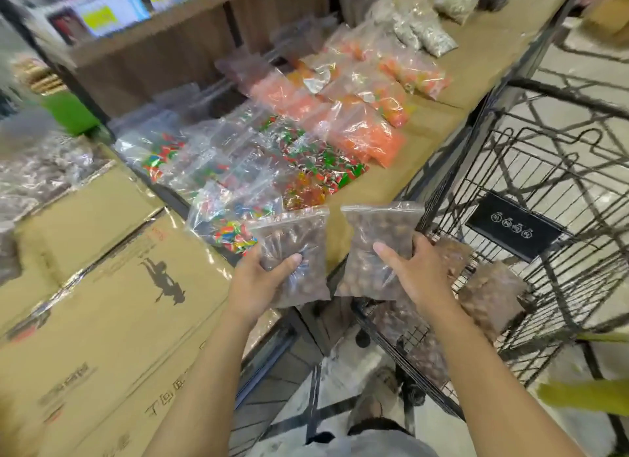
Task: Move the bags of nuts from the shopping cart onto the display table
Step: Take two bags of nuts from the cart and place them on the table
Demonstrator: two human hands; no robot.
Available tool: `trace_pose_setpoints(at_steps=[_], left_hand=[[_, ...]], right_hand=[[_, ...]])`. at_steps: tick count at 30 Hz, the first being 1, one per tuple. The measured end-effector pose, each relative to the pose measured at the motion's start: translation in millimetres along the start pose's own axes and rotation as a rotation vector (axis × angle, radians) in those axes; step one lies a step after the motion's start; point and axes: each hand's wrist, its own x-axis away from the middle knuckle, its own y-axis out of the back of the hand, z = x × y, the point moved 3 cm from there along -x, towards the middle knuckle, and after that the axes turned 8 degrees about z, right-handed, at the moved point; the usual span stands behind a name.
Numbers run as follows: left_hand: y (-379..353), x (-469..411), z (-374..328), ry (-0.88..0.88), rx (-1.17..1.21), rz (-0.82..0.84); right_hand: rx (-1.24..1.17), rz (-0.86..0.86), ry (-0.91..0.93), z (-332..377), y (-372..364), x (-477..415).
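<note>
two clear zip bags of brown nuts sit in the lower middle of the frame, held up in the air between the cart and the table. the left hand [263, 279] is closed round the left bag [296, 252], thumb across its front; the right hand [417, 272] is closed round the right bag [374, 249] the same way. more bags of nuts [490, 293] lie in the shopping cart [551, 170] at the right.

the display table [483, 65] runs from the middle to the upper right, its near end crowded with bags of coloured sweets [306, 157] and orange sweets [367, 140]. to do this step well, i would carry both bags to a bare brown patch along the table's front edge, lay them flat with the zip ends facing the same way, and keep them from sliding onto the sweets or off the edge.

the cardboard boxes [112, 303] at lower left bear printing and a dark figure, too blurred to read. a black plate [514, 230] on the cart shows four small round symbols, not legible.
</note>
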Motion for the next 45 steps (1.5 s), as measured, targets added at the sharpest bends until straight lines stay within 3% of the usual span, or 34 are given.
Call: trace_pose_setpoints(at_steps=[17,33,45], left_hand=[[206.4,173.3,45.4,0.007,0.095,-0.506],[307.7,214.7,57.8,0.215,0.013,-0.904],[388.6,250.0,83.0,0.284,0.064,-1.052]], right_hand=[[0.025,0.440,0.203,87.8,-214.8,64.8],[0.109,0.790,0.297,147.3,-388.1,21.2],[0.157,0.916,0.308,172.1,-497.6,46.4]])
